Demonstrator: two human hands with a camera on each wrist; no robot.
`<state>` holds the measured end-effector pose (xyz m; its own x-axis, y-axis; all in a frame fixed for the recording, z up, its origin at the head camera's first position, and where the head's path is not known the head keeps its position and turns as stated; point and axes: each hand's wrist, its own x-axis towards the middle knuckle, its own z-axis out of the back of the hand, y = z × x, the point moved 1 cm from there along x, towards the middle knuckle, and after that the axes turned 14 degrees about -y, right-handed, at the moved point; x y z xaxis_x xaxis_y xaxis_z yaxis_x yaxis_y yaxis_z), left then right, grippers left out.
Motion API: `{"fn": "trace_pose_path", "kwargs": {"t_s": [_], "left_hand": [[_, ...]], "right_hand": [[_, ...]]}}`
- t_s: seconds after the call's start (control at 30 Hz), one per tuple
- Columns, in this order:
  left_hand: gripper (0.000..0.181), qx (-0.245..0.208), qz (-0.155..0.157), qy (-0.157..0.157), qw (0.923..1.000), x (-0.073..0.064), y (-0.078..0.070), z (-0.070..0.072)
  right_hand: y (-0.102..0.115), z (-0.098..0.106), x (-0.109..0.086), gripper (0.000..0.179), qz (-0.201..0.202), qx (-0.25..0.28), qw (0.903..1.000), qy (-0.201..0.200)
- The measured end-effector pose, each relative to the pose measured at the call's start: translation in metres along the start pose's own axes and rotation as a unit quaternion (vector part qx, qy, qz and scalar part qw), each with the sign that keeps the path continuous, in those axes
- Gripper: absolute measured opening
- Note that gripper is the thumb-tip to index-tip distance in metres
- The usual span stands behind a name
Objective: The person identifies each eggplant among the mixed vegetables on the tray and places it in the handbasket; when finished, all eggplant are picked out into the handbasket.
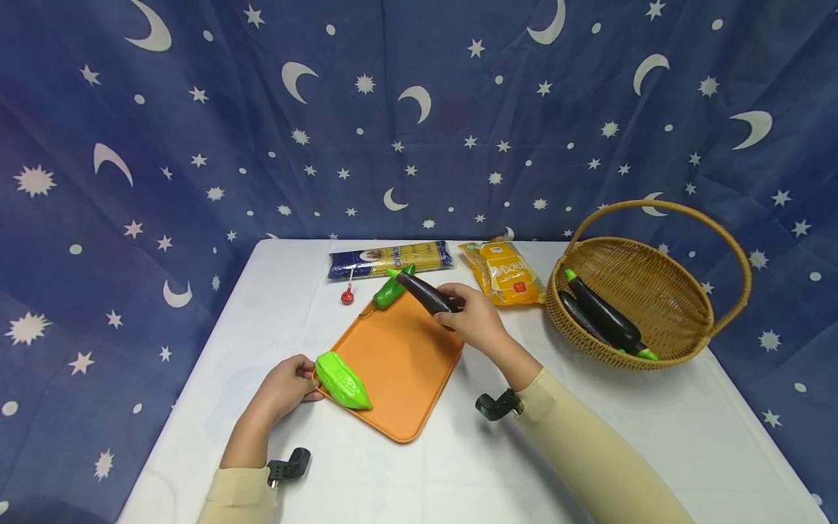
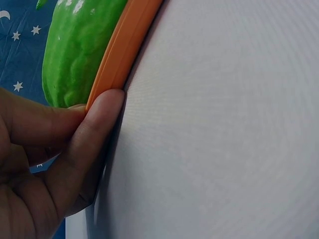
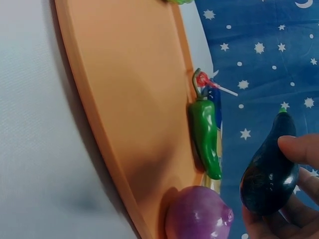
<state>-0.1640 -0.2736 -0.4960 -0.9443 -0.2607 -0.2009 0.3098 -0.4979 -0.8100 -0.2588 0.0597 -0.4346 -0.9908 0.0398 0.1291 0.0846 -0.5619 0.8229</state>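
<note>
My left hand (image 1: pixel 288 384) pinches the left corner of an orange tray (image 1: pixel 396 364) between thumb and fingers. Beside those fingers, a bright green bumpy gourd (image 1: pixel 343 381) lies along the tray's near-left side. Held up over the tray's far end is a dark purple eggplant (image 1: pixel 427 292), its green tip pointing left and away. The right hand (image 1: pixel 478 316) grips its thick end. In the right wrist view, a purple onion (image 3: pixel 197 214) sits at the tray's end, hidden from the head camera. A green pepper (image 1: pixel 391 291) rests at the far rim.
A wicker basket (image 1: pixel 638 262) with a tall handle stands at the right, holding more eggplants (image 1: pixel 599 309). Behind the tray lie a pasta packet (image 1: pixel 419 257), a red lollipop (image 1: pixel 348 296) and a yellow-orange bag (image 1: pixel 507 273). A blue star-patterned curtain (image 1: pixel 419 175) hangs behind the white table (image 1: pixel 294 309).
</note>
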Motion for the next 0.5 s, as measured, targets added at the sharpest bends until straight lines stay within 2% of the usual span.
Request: {"fn": "trace_pose_path", "kwargs": {"t_s": [0.5], "left_hand": [[0.023,-0.008,0.009,-0.004,0.9999,-0.001,-0.002,-0.001]], "right_hand": [[0.001,0.012,0.004,0.049,0.015,0.012,0.9998,-0.012]]}}
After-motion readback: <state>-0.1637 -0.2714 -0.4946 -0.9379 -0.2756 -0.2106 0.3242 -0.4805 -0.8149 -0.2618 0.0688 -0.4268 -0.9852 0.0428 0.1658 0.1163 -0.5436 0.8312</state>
